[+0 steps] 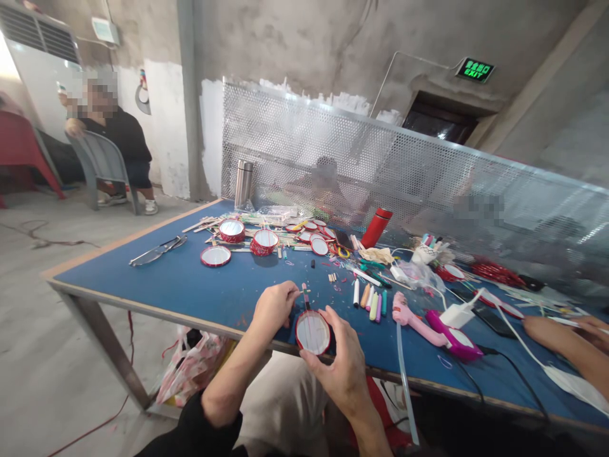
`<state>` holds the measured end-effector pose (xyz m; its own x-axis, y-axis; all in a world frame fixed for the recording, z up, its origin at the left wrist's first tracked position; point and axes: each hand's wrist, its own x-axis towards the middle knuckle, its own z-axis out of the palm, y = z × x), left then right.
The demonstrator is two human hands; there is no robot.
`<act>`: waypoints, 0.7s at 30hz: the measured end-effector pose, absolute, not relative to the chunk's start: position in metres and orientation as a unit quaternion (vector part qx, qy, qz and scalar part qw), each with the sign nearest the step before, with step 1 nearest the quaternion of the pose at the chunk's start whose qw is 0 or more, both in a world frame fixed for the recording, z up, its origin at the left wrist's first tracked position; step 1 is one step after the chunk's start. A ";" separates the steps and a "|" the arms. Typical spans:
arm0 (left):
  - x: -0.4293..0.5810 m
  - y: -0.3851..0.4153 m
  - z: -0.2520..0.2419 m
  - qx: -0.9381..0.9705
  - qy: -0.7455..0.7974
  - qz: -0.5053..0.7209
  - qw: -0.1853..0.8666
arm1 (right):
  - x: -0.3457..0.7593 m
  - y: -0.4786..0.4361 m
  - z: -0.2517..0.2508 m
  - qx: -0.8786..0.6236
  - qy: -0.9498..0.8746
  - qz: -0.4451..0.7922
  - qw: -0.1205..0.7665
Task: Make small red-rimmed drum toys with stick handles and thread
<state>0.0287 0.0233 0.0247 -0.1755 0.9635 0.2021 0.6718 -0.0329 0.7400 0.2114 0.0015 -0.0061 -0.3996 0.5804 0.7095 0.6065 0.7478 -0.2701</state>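
Head view: the red-rimmed drum [313, 332] is at the near edge of the table [157, 279], my right hand [343, 363] grasping its rim. My left hand [276, 306] is beside the stick [306, 297]; what it pinches, I cannot tell. I would steady the rim and work lightly. Farther right lie crayons [373, 300].

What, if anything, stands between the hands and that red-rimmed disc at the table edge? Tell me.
Nothing visible: the right hand grips the red-rimmed disc by its edge, the left hand is at its handle. The pink glue gun lies off to the right.
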 end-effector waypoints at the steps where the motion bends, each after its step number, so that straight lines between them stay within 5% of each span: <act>1: 0.029 0.023 0.025 0.612 0.667 0.377 0.194 | 0.211 0.001 -0.006 -0.355 -0.836 -0.017 0.418; 21: 0.026 0.028 0.025 0.623 0.645 0.375 0.235 | 0.208 -0.003 -0.007 -0.358 -0.829 -0.034 0.428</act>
